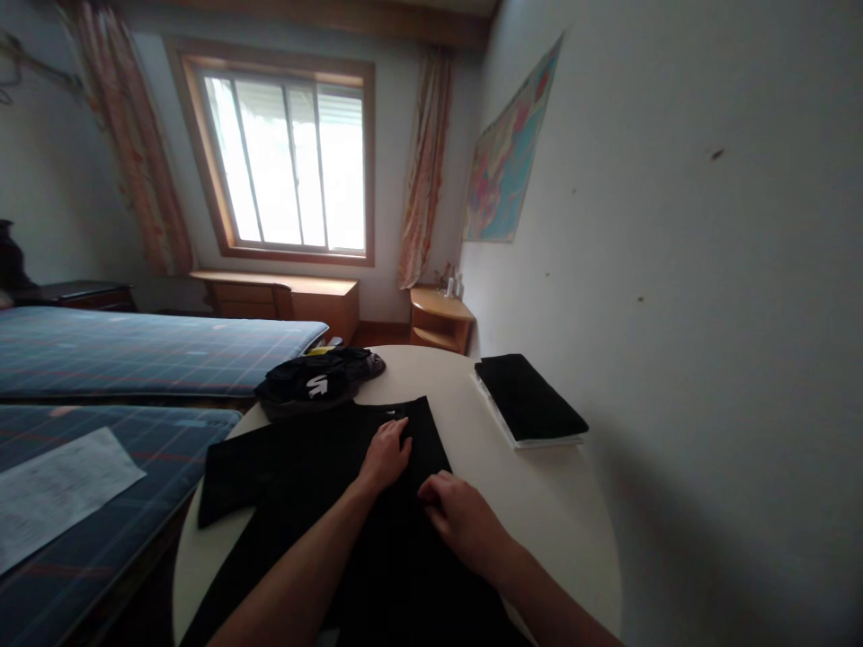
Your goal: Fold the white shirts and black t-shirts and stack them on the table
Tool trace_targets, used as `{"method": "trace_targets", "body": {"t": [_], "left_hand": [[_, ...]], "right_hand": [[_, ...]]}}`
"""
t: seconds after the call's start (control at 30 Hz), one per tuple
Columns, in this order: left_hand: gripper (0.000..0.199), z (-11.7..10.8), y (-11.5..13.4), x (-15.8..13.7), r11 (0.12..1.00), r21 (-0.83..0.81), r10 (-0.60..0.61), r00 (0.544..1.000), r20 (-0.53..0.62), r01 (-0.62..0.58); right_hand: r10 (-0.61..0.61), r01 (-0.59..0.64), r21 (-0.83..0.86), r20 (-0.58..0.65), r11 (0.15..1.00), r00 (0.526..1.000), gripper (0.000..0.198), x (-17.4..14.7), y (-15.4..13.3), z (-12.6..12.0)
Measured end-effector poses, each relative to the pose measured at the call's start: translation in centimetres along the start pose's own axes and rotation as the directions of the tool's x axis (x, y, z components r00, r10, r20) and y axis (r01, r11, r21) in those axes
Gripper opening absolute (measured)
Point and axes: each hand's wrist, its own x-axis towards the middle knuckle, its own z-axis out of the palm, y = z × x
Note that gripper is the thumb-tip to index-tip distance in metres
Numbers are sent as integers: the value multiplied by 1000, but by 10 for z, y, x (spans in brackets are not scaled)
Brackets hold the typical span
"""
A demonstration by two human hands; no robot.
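Observation:
A black T-shirt [297, 467] is spread over the round pale table [553, 503], with one sleeve out to the left and its collar at the far side. Its right edge runs almost straight, and no sleeve shows there. My left hand [386, 456] rests on the cloth just below the collar, fingers stretched out and lying flat. At the shirt's right edge is my right hand [468, 521], its fingers curled together on the black cloth. The fingertips are partly hidden, and the dark fabric shows few folds.
A folded black garment on white packaging [529, 400] lies at the table's right. Behind the shirt is a dark bundle with a white print [316, 382]. Two plaid mattresses [162, 346] stand left, one bearing a paper sheet [67, 494]. The wall [715, 359] rises close on the right.

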Motion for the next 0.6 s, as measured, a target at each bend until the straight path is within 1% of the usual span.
{"method": "trace_targets", "body": {"t": [0.03, 0.1, 0.13, 0.2, 0.27, 0.37, 0.5, 0.6], "left_hand": [[47, 1, 0, 0, 1000, 13, 6, 1000, 9, -7], [48, 3, 0, 0, 999, 37, 16, 1000, 27, -17], [48, 4, 0, 0, 999, 49, 19, 999, 36, -21], [48, 6, 0, 1, 997, 68, 28, 998, 53, -31], [48, 9, 1, 2, 996, 81, 42, 996, 73, -47], [47, 16, 5, 6, 993, 89, 74, 991, 111, -84], [46, 30, 17, 17, 987, 88, 120, 979, 165, -135], [46, 35, 28, 29, 982, 89, 146, 970, 197, -166]], "right_hand": [[-41, 40, -37, -37, 998, 998, 34, 2, 1, 2], [-94, 90, -86, -39, 992, 995, 51, 6, 2, 7], [-100, 99, -106, -10, 990, 995, 59, 6, 3, 10], [-74, 83, -143, 68, 986, 995, 68, 5, 5, 17], [-38, 59, -177, 118, 982, 992, 68, 3, 8, 21], [-1, 29, -219, 125, 975, 992, 66, -2, 15, 22], [64, -31, -249, 124, 968, 990, 67, -6, 23, 14], [129, -90, -259, 136, 962, 982, 73, -7, 28, 7]]}}
